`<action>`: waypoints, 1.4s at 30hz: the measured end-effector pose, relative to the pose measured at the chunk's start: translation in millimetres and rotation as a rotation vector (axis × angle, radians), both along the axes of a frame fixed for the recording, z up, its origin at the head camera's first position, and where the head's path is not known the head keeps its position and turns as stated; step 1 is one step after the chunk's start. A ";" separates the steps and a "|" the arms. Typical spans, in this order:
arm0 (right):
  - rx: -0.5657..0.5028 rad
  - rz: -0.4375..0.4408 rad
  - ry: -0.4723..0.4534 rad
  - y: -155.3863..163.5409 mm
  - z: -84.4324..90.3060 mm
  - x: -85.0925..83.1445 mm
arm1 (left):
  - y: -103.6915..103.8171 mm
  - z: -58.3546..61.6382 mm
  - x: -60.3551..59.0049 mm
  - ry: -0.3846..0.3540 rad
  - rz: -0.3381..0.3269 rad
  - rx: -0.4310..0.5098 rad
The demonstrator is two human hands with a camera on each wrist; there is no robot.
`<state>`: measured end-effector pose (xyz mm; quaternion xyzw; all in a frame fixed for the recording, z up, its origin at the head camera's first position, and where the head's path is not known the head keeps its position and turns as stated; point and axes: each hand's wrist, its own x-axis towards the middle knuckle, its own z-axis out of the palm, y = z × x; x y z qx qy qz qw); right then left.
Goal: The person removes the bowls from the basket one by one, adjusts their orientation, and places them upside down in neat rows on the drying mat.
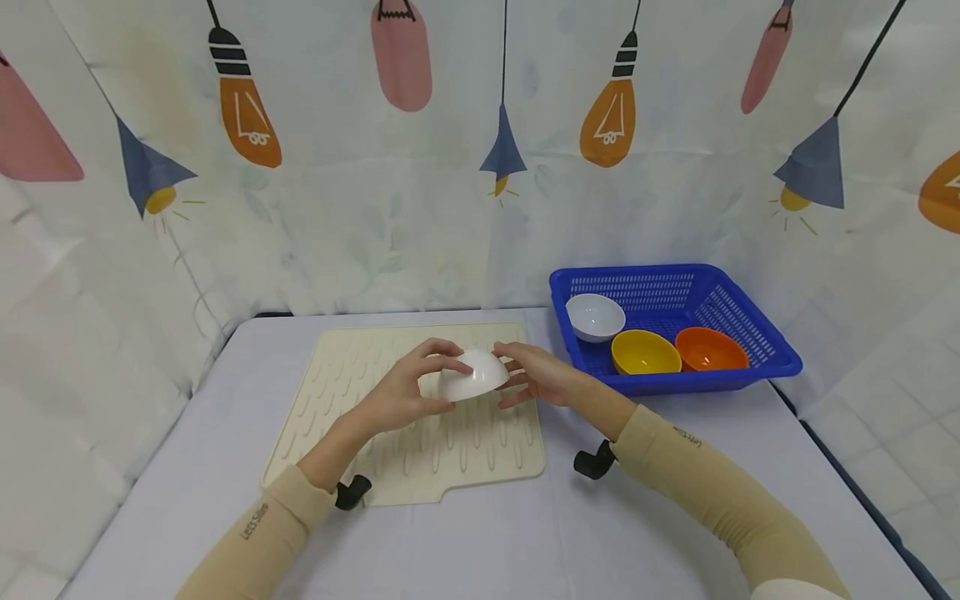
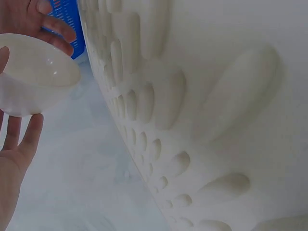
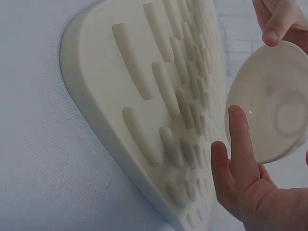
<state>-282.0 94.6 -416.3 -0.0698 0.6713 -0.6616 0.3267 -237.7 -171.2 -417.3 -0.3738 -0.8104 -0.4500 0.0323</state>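
Note:
A white bowl [image 1: 474,375] is held above a cream ridged mat [image 1: 408,471], its underside turned up and tilted. My left hand [image 1: 408,385] pinches the bowl on its left side, fingers on top and thumb below. On the other side, my right hand [image 1: 546,375] has its fingers spread beside the bowl and not curled round it; whether a fingertip touches is hard to tell. In the left wrist view the inside of the bowl [image 2: 36,72] shows. The right wrist view has the right fingers [image 3: 240,139] in front of the bowl's [image 3: 269,96] open side.
A blue perforated basket [image 1: 765,333] stands at the back right, holding another white bowl [image 1: 596,318], a yellow bowl [image 1: 645,354] and an orange bowl [image 1: 712,350]. A white cloth [image 1: 480,542] covers the table. Behind hangs a curtain [image 1: 337,225] printed with lamps.

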 end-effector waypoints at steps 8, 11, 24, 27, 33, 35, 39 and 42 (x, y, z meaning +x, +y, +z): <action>0.002 0.003 0.013 -3.6 -1.0 -1.8 | 1.6 -4.0 1.9 0.167 -0.039 -0.035; 0.005 0.003 0.017 -4.6 -0.7 -1.8 | 2.1 -5.5 1.3 0.244 -0.057 -0.041; 0.014 0.036 0.033 -5.3 1.0 -0.1 | 3.2 -11.2 -0.7 0.435 -0.088 -0.094; 0.026 0.036 0.047 -5.3 2.3 0.4 | 4.2 -11.7 -1.0 0.483 -0.097 -0.120; 0.062 0.027 0.056 -5.1 3.3 1.2 | 7.4 -10.3 0.9 0.576 -0.115 -0.204; 0.072 0.019 0.051 -5.5 3.0 1.6 | 8.8 -10.3 1.3 0.617 -0.119 -0.231; 0.083 0.014 0.050 -6.0 1.6 2.0 | 11.2 -9.6 2.4 0.686 -0.120 -0.276; 0.083 0.022 0.057 -6.2 2.2 2.1 | 12.1 -8.4 3.5 0.705 -0.116 -0.298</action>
